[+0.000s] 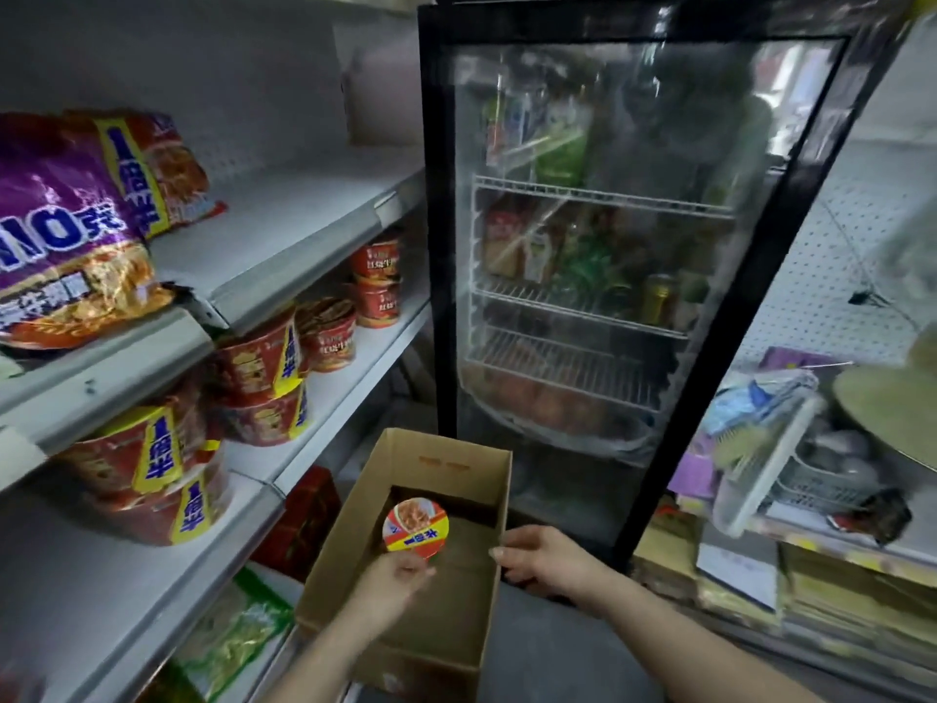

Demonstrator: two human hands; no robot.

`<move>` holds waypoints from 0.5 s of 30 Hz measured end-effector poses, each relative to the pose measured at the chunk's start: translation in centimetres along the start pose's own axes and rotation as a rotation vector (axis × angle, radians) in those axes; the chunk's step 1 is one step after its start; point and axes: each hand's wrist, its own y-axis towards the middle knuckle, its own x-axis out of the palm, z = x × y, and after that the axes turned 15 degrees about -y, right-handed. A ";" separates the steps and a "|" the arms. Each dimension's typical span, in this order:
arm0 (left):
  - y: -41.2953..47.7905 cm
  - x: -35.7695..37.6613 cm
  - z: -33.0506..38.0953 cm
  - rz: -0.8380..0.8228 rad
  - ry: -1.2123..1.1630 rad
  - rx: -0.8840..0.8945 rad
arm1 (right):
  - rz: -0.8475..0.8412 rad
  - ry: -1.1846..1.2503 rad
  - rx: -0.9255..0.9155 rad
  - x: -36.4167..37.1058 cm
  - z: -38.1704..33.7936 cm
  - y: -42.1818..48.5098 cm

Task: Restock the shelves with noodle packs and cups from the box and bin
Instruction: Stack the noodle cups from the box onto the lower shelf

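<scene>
1. Far left, upper shelf [284, 235]: noodle packs [66, 230] piled at the left end, the right stretch of the board is bare. Looks like room left there for packs.
2. Middle shelf [355, 357]: stacked noodle cups [263, 378] in several short columns, two high, running back toward the fridge. Nearest stack [152, 474] sits at the front edge. Partly stocked, gaps between columns and at the front.
3. Below that, green packets [228, 636] and a red carton [304, 515] on the lowest level; can't read what they are.
4. Cardboard box [431, 565] open on the floor beside the shelving. Only one cup visible inside, the rest of the bottom that shows is bare cardboard. My read: box is nearly emptied, most of the cup restock done.
5. Left hand [390, 586] is inside the box, holding the last cup [417, 525]. Cup is lid-up; fingers curl around its near side below the lid rim, thumb toward the right. The grip under the lid is hidden, so can't say how many fingers are on it.
6. Right hand [537, 555] is on the box's right wall near the top edge, fingers curled over it, thumb on the inside. Appears to be steadying the box.
7. Glass-door fridge [608, 246] behind the box, not part of the job.
8. Right side: cluttered rack with a white basket [760, 464]. Can't tell if that's the bin; its contents aren't readable.
9. Left to do, judging from this: shelve this cup, then deal with the bin.
</scene>
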 end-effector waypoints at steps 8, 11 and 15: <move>12.2 -5.0 0.6 -0.028 0.075 -0.043 | 0.055 0.084 0.069 -1.1 -2.8 7.1; 15.0 -6.5 0.7 -0.065 0.090 -0.082 | 0.056 0.109 0.101 -1.3 -3.9 9.2; 16.0 -7.2 1.9 -0.066 0.104 -0.125 | 0.042 0.110 0.175 -0.5 -4.0 12.0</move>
